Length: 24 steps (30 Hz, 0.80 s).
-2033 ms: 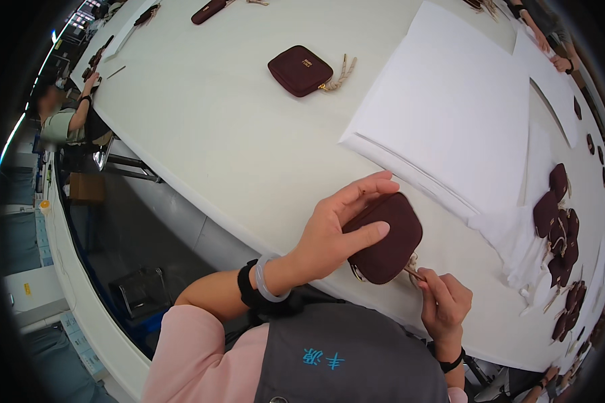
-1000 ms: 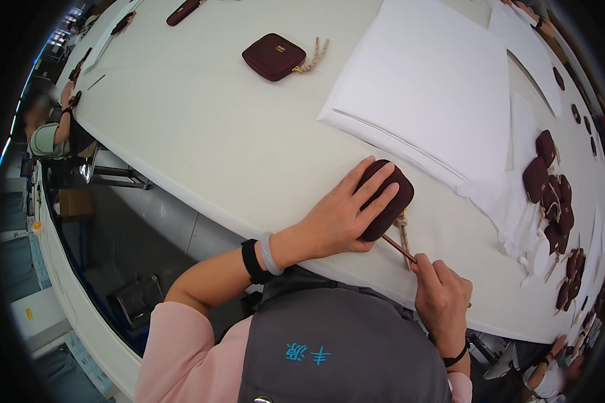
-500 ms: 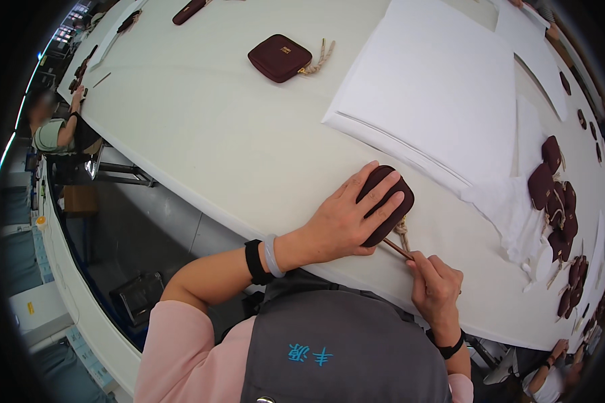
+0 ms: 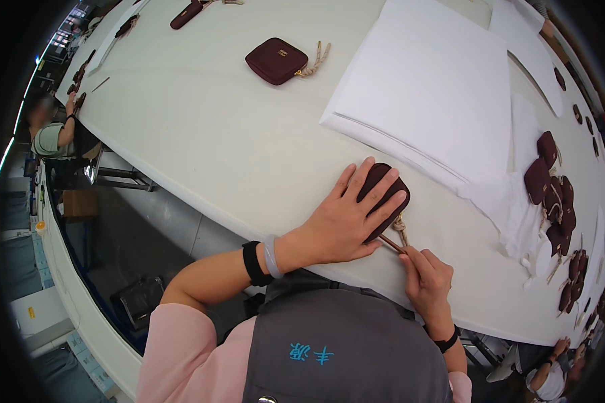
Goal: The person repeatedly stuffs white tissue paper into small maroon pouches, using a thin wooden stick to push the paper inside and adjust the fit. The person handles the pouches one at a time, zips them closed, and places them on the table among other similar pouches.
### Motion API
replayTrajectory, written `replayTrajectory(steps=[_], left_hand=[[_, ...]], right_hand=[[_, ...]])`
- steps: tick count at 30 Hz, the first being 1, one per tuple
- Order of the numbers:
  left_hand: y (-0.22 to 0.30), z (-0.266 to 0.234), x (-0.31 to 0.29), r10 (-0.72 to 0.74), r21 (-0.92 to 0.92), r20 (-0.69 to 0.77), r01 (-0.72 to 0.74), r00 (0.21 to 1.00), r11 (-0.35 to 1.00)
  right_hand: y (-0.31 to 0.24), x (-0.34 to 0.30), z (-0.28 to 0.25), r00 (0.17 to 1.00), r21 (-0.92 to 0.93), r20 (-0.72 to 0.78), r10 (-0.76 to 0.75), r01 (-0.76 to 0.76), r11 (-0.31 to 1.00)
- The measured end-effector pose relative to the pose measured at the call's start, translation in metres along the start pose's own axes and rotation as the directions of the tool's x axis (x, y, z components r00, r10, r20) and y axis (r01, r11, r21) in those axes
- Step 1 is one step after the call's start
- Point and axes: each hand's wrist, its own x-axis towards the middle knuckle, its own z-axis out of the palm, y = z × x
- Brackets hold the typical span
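Note:
A dark burgundy zip pouch [image 4: 389, 185] lies on the white table just in front of me. Across its top my left hand [image 4: 339, 218] rests flat, fingers spread, pressing on it and covering much of it. A beige knotted cord [image 4: 400, 225] hangs from the pouch's near right corner. With closed fingers my right hand [image 4: 429, 277] pinches a thin brown stick [image 4: 392, 244]. The stick's far end meets the pouch's near edge, beside my left thumb; its exact contact is hidden.
Another burgundy pouch [image 4: 276, 61] with a cord lies farther off. White sheets [image 4: 423, 87] are stacked ahead to the right, with crumpled white cloth [image 4: 511, 215] beside them. Several pouches [image 4: 563, 201] are heaped at right. A co-worker [image 4: 54, 138] sits at far left; another person [image 4: 551, 379] is at lower right.
My right hand has moved slightly left with the stick, nearer the pouch. The fingers of my left hand have shifted a little and spread wider over the pouch.

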Motion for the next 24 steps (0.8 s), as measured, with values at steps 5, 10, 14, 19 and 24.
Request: replayTrajectory(steps=[5,10,14,19,24], left_hand=[[-0.015,-0.010,-0.020,-0.077,-0.136,0.080,0.088,0.994,0.987],[-0.034,-0.020,-0.049,-0.320,-0.208,-0.167,0.284,0.933,0.936],[-0.028,-0.028,-0.055,-0.563,-0.422,-0.156,0.460,0.812,0.781],[-0.010,-0.020,-0.046,-0.486,-0.284,-0.140,0.435,0.863,0.854],[-0.003,-0.017,-0.037,-0.516,-0.419,-0.080,0.441,0.853,0.794]], right_hand=[[0.008,-0.001,-0.032,0.987,0.020,0.134,0.087,-0.091,0.996],[0.068,-0.041,-0.100,0.950,0.039,0.111,0.291,-0.297,0.954],[0.072,-0.024,-0.096,0.990,-0.239,-0.098,0.105,-0.126,0.963],[0.013,0.043,-0.030,0.997,0.162,-0.059,0.052,-0.042,0.986],[-0.010,0.079,0.002,0.895,0.594,0.327,0.304,-0.444,0.670]])
